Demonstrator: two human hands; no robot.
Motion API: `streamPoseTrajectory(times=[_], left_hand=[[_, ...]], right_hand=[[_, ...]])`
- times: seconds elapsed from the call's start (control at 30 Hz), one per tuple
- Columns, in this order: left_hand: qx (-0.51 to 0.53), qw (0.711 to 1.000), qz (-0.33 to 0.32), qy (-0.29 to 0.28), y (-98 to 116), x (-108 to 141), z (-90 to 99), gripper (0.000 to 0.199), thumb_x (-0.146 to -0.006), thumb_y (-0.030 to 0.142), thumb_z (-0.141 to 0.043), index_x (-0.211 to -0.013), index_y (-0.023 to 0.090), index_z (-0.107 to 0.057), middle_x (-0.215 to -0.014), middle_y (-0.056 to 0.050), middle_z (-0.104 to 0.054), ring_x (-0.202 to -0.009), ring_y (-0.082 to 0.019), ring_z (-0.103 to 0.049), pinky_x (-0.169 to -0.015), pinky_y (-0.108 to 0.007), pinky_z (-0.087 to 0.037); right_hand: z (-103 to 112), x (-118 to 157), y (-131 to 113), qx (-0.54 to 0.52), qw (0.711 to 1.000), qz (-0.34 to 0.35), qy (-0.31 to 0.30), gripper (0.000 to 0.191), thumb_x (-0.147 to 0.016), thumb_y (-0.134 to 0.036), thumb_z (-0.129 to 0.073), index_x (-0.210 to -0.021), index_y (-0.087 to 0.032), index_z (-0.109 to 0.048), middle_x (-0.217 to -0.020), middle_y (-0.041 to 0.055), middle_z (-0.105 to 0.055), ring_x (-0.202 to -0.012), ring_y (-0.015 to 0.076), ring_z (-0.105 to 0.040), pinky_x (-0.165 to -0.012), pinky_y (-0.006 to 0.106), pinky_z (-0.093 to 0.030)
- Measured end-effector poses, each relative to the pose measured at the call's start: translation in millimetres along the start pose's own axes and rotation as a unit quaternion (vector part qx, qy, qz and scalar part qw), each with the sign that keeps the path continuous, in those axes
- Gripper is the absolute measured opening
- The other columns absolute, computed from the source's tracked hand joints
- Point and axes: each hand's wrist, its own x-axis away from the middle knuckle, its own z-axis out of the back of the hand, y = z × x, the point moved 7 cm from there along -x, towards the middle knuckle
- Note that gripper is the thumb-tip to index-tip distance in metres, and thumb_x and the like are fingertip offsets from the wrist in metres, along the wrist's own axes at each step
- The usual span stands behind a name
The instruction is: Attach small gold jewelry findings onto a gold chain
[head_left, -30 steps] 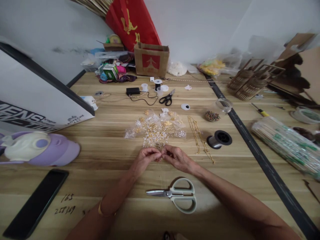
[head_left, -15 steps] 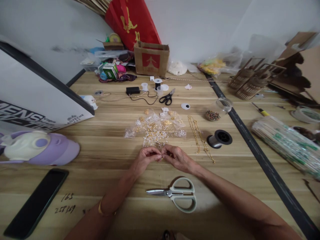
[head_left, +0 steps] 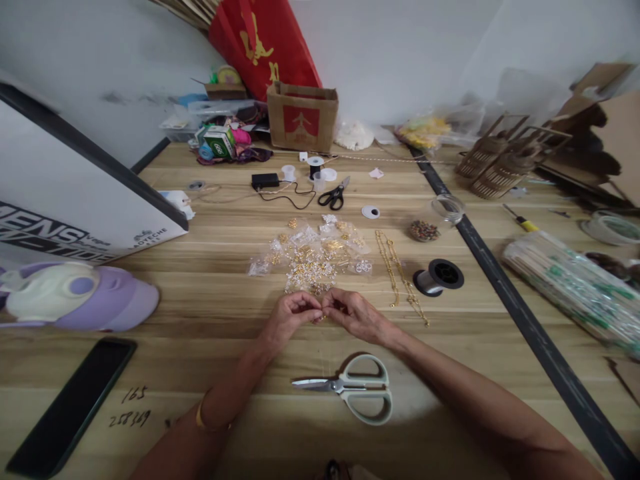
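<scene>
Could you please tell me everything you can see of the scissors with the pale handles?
The pale-handled scissors lie flat on the wooden table, nearer the camera than both hands. Their two large, closed handle loops look like plastic, pale grey-green; the blades look like shiny metal, meet at a pivot and point left, apparently shut or nearly so. Neither hand touches them.

The pale grey-green handled scissors [head_left: 367,390] have silvery blades; the long chain necklace [head_left: 399,277] is gold; the soft rounded bottle [head_left: 85,297] combines lilac and cream.
</scene>
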Motion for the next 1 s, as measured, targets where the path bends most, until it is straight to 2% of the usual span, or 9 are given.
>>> streamPoseTrajectory(times=[0.2,0.43,0.8,1.0], left_hand=[[-0.031,0.998,-0.035,0.033,6.8,1.9,0.8,0.019,-0.062,0.021,-0.075,-0.072,0.012,-0.061,-0.065,0.000,-0.063,-0.059,-0.009,-0.058,-0.059,-0.019,-0.046],[-0.137,0.982,-0.101,0.088,11.2,7.1,1.0,0.013,-0.067,0.011,-0.065,-0.078,0.015,-0.058,-0.070,0.000,-0.062,-0.065,-0.010,-0.060,-0.063,-0.018,-0.049],[-0.253,0.941,-0.207,0.090,18.8,13.1,-4.3,0.010,-0.072,0.008,-0.058,-0.078,0.016,-0.058,-0.073,-0.001,-0.063,-0.068,-0.011,-0.062,-0.067,-0.019,-0.053],[-0.290,0.926,-0.228,0.080,17.8,14.4,-7.5,0.010,-0.074,0.008,-0.058,-0.078,0.017,-0.059,-0.073,0.000,-0.063,-0.068,-0.011,-0.062,-0.067,-0.019,-0.053]], right_hand=[[-1.0,-0.4,3.0,0.012,1.000,-0.002,-0.003,0.006,-0.085,-0.016,-0.050,-0.081,-0.015,-0.053,-0.067,-0.0032,-0.049,-0.058,0.0088,-0.040,-0.054,0.020,-0.030],[-0.3,-0.7,2.9,0.034,0.999,-0.003,0.010,0.004,-0.082,-0.014,-0.050,-0.081,-0.015,-0.054,-0.065,-0.0033,-0.049,-0.058,0.0087,-0.041,-0.053,0.019,-0.031],[1.7,0.7,-5.4,0.100,0.995,0.022,0.020,0.006,-0.085,-0.014,-0.051,-0.084,-0.015,-0.057,-0.068,-0.0013,-0.054,-0.059,0.0097,-0.045,-0.056,0.020,-0.033],[1.3,1.5,-4.5,0.138,0.990,0.037,0.017,0.006,-0.088,-0.018,-0.051,-0.088,-0.016,-0.057,-0.073,0.0013,-0.058,-0.063,0.0118,-0.050,-0.059,0.021,-0.036]])
